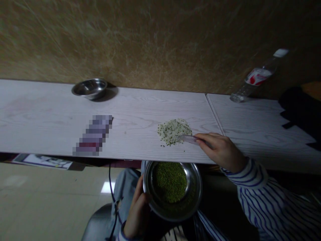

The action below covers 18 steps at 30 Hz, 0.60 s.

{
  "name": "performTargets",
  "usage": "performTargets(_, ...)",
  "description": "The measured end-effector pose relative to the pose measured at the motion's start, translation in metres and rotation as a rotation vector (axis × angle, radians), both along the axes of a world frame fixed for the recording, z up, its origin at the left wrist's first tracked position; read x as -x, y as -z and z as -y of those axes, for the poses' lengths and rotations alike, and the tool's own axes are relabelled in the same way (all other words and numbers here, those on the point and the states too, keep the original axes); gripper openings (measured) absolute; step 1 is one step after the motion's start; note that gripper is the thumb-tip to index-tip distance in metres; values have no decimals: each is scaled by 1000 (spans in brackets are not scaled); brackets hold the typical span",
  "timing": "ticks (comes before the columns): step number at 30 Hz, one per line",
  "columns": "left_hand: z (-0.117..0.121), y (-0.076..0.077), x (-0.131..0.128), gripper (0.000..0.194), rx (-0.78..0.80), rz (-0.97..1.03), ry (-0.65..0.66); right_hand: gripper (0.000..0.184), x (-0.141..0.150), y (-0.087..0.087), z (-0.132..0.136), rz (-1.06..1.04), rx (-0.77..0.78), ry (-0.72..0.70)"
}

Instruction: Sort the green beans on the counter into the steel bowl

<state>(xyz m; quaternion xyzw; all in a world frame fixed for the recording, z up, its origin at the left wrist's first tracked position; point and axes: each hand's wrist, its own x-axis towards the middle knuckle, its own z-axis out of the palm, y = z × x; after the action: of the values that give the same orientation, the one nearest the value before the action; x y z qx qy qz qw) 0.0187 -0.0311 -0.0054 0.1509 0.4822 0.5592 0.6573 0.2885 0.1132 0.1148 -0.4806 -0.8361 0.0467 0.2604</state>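
Note:
My right hand (220, 149) pinches a thin translucent utensil that looks like a plastic spoon (188, 138). Its tip touches a flat pile of white grains mixed with green beans (173, 130) on the pale wood-grain counter (140, 117). Below the counter's front edge, my left hand (139, 209) grips the left rim of a steel bowl (195, 204). Small green beans (170, 182), which look like mung beans, cover the bottom of that bowl. The bowl is over my lap. Part of the left fingers is hidden behind its wall.
Near the wall stands a smaller steel bowl (90, 89). A pixelated flat object (94, 135) lies at the counter's front left. To the right, a clear bottle (258, 77) with a white cap stands beside a dark item (301, 110). A black cable (110, 180) hangs below the counter.

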Motion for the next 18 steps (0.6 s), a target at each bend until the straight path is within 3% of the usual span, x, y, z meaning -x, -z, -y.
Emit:
performTargets(7, -3, -5, -1, 54, 17, -26, -5, 24, -15, 7, 19, 43, -14, 20)
performTargets(12, -5, -10, -1, 58, 31, -45, -2, 22, -2, 9, 24, 56, -86, -31)
performTargets(18, -1, -1, 1, 65, -5, -10, 11, 21, 19, 11, 22, 15, -97, -16)
